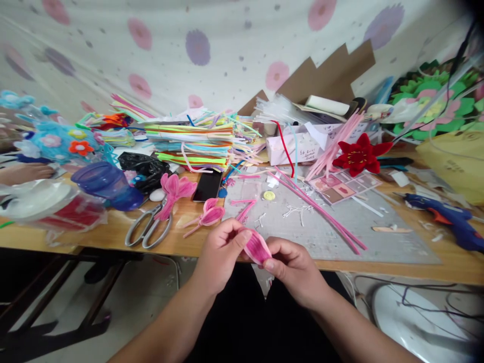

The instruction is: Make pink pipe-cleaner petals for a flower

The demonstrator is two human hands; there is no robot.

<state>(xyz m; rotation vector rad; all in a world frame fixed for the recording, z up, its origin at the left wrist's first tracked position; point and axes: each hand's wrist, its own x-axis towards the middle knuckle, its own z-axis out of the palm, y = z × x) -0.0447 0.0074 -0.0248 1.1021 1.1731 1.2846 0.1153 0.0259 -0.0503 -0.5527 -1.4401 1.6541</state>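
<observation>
The left hand (223,252) and right hand (297,267) pinch opposite ends of a striped pink petal (257,247) between thumbs and fingers, at the near edge of the bench (179,245). Pink stems (319,207) lie on a grey mat (302,239); scissors (152,215) lie left, a blue glue gun (448,218) right.
</observation>
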